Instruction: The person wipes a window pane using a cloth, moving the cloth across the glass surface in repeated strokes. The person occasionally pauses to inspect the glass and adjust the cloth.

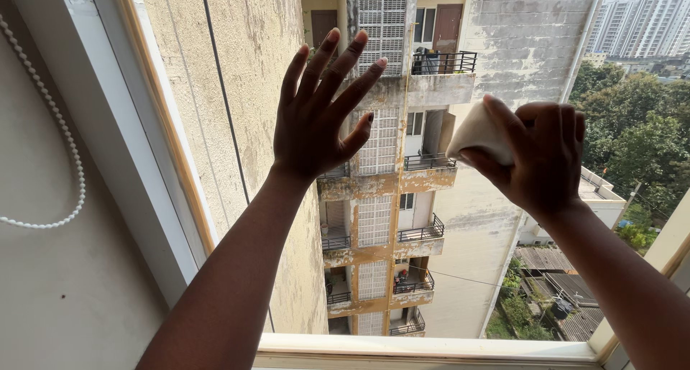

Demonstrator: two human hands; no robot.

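Observation:
My left hand (320, 115) is spread flat with its fingers apart against the window glass (237, 126), holding nothing. My right hand (543, 154) grips a wadded white cloth (480, 134) and holds it against the glass, to the right of my left hand. Both forearms reach up from the bottom of the view. Through the pane I see a weathered apartment block with balconies far below.
A white window frame (136, 154) runs down the left side, with a beaded blind cord (68, 144) hanging on the wall beside it. The sill (424, 350) crosses the bottom. Another frame edge (665, 251) rises at the right. Trees and towers lie beyond.

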